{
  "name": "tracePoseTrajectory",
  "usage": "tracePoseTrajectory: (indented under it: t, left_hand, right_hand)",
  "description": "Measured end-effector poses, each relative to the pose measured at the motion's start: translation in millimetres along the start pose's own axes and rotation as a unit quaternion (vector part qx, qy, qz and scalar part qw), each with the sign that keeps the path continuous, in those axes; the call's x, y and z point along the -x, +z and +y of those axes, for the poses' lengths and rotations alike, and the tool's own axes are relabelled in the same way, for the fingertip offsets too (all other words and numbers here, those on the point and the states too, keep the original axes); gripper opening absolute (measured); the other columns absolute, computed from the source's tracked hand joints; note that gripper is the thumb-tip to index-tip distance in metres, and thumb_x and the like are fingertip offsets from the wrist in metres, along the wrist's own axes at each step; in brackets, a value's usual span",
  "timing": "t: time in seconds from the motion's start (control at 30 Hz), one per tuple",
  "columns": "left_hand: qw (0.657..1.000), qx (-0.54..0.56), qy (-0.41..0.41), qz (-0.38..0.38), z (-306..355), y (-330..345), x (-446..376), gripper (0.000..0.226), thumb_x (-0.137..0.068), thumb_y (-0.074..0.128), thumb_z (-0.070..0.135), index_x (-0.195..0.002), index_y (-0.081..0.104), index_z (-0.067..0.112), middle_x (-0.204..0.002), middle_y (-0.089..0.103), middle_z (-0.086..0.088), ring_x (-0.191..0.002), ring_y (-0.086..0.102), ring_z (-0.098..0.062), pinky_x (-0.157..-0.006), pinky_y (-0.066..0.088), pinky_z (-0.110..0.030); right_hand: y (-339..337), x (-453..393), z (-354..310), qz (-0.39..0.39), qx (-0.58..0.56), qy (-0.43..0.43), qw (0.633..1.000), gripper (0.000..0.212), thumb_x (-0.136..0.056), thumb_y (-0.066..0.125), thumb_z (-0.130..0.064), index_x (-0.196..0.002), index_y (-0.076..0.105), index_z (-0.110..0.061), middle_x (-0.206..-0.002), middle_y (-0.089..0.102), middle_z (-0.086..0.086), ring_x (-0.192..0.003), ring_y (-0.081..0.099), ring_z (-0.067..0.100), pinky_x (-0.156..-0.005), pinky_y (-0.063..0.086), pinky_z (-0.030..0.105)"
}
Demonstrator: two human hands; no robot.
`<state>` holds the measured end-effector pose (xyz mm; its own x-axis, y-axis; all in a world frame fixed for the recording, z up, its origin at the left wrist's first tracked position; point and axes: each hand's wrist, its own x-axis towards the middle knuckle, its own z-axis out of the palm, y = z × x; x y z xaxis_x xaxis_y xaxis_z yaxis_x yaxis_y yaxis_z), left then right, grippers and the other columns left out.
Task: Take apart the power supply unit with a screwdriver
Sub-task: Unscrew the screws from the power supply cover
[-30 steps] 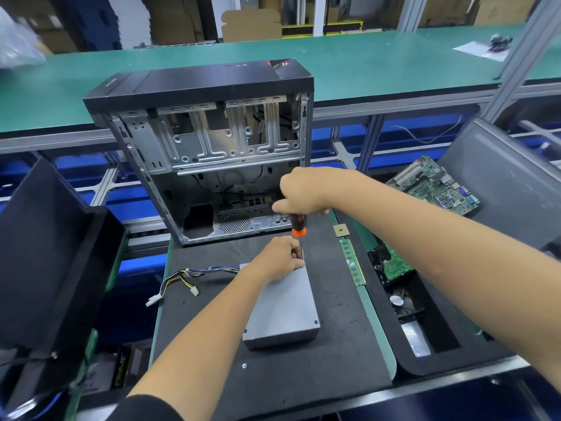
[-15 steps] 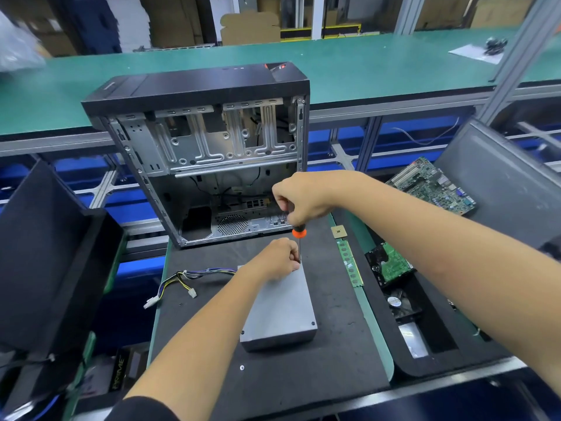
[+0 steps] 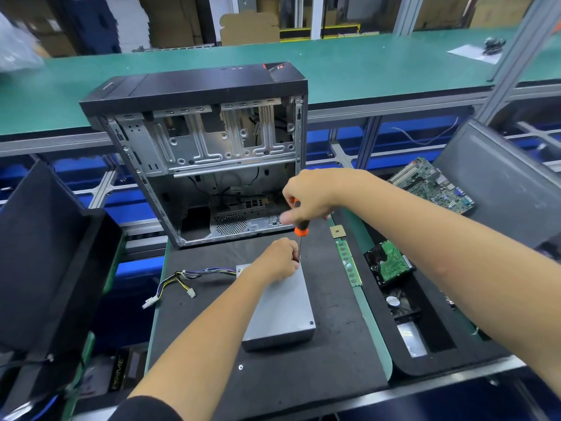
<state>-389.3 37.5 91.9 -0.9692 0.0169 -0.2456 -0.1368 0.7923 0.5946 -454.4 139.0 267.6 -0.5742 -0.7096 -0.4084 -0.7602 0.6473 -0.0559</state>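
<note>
My right hand grips the screwdriver upright, left hand pinches its shaft on the power supply unit; I should press straight down to avoid slipping.

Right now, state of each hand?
Left hand: rests on the power supply, fingertips pinching the screwdriver shaft.
Right hand: gripping the screwdriver handle.

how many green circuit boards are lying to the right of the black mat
3: a RAM stick along the mat's right edge, a hard drive board in the tray beside it, a motherboard farther back. Others may be hidden.
</note>
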Motion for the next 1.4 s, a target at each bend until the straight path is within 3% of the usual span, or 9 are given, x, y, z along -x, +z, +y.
tracePoseTrajectory:
  t: [0.1,0.23,0.37,0.53,0.77,0.93,1.0,1.17,1.4]
  left_hand:
    - [1.0,-0.004,0.002,-0.002,0.7,-0.7,-0.3,0.007,-0.083,0.059,0.001,-0.087,0.06,0.006,-0.101,0.056,-0.011,-0.097,0.056,-0.028,-0.076,0.042,-0.027]
    - [1.0,-0.003,-0.009,-0.009,0.6,-0.9,-0.9,0.011,-0.084,0.059,0.002,-0.083,0.055,0.011,-0.088,0.049,-0.001,-0.085,0.05,-0.023,-0.075,0.042,-0.027]
    - [1.0,-0.023,-0.011,-0.016,2.3,-2.4,-0.2,0.009,-0.086,0.059,0.005,-0.085,0.053,0.012,-0.094,0.05,-0.003,-0.097,0.055,-0.027,-0.077,0.042,-0.027]
    - [0.999,-0.033,-0.005,-0.011,4.9,-2.7,-0.6,0.011,-0.083,0.057,0.002,-0.081,0.052,0.011,-0.108,0.059,-0.016,-0.101,0.056,-0.03,-0.073,0.039,-0.025]
    - [0.999,-0.049,0.002,-0.02,5.6,-4.8,-1.3,0.007,-0.086,0.055,0.004,-0.086,0.053,0.01,-0.111,0.059,-0.015,-0.103,0.055,-0.029,-0.081,0.045,-0.029]
    - [0.998,-0.066,0.002,-0.021,8.5,-6.0,-2.9,0.014,-0.085,0.054,0.003,-0.076,0.048,0.013,-0.111,0.06,-0.016,-0.105,0.055,-0.03,-0.083,0.044,-0.031]
    - [0.997,-0.078,0.0,-0.023,7.9,-6.1,-3.8,0.01,-0.086,0.054,0.004,-0.081,0.05,0.012,-0.113,0.06,-0.013,-0.106,0.054,-0.027,-0.082,0.042,-0.028]
    - [0.995,-0.09,0.004,-0.036,7.9,-7.4,-6.5,0.008,-0.086,0.054,0.004,-0.084,0.05,0.011,-0.115,0.06,-0.014,-0.109,0.054,-0.029,-0.088,0.044,-0.031]
    - [0.996,-0.086,-0.003,-0.035,7.2,-6.6,-8.3,0.008,-0.084,0.055,0.005,-0.083,0.052,0.012,-0.113,0.06,-0.013,-0.106,0.054,-0.027,-0.082,0.043,-0.028]
  right_hand:
    - [-1.6,0.4,-5.8,-0.025,-0.018,0.043,0.999,0.057,-0.102,0.028,-0.05,-0.094,0.057,-0.001,-0.071,0.067,0.013,-0.042,0.064,0.022,-0.049,0.045,0.025]
    - [-2.8,2.1,-5.0,0.0,0.002,-0.036,0.999,0.015,-0.093,0.054,-0.021,-0.104,0.055,-0.01,-0.089,0.064,0.004,-0.077,0.061,0.024,-0.059,0.043,0.03]
    - [-6.3,6.2,-4.2,-0.009,-0.027,-0.078,0.997,0.026,-0.079,0.069,-0.01,-0.1,0.056,-0.018,-0.085,0.052,-0.007,-0.076,0.05,0.017,-0.06,0.041,0.029]
    - [0.6,0.3,-5.2,-0.003,-0.017,-0.001,1.0,0.04,-0.097,0.045,-0.047,-0.089,0.054,-0.009,-0.083,0.068,0.011,-0.057,0.068,0.024,-0.053,0.046,0.029]
    - [-3.0,4.2,2.5,0.007,-0.053,-0.088,0.995,0.022,-0.081,0.068,-0.012,-0.099,0.058,-0.017,-0.079,0.053,-0.01,-0.066,0.048,0.006,-0.053,0.034,0.024]
    - [3.5,0.1,4.0,0.035,-0.055,-0.012,0.998,0.033,-0.092,0.051,-0.044,-0.088,0.052,-0.011,-0.077,0.066,0.006,-0.053,0.066,0.021,-0.053,0.047,0.029]
    - [4.5,-1.0,5.0,0.03,-0.049,0.003,0.998,0.036,-0.099,0.038,-0.04,-0.086,0.051,-0.008,-0.079,0.068,0.012,-0.042,0.063,0.019,-0.053,0.047,0.03]
    - [1.6,6.3,11.2,0.031,-0.1,-0.066,0.992,0.022,-0.08,0.064,-0.007,-0.098,0.058,-0.016,-0.085,0.057,-0.006,-0.07,0.052,0.01,-0.058,0.043,0.027]
    - [14.3,-0.3,10.4,0.096,-0.052,-0.006,0.994,0.025,-0.1,0.04,-0.035,-0.089,0.045,-0.014,-0.075,0.061,0.005,-0.057,0.065,0.027,-0.053,0.047,0.033]
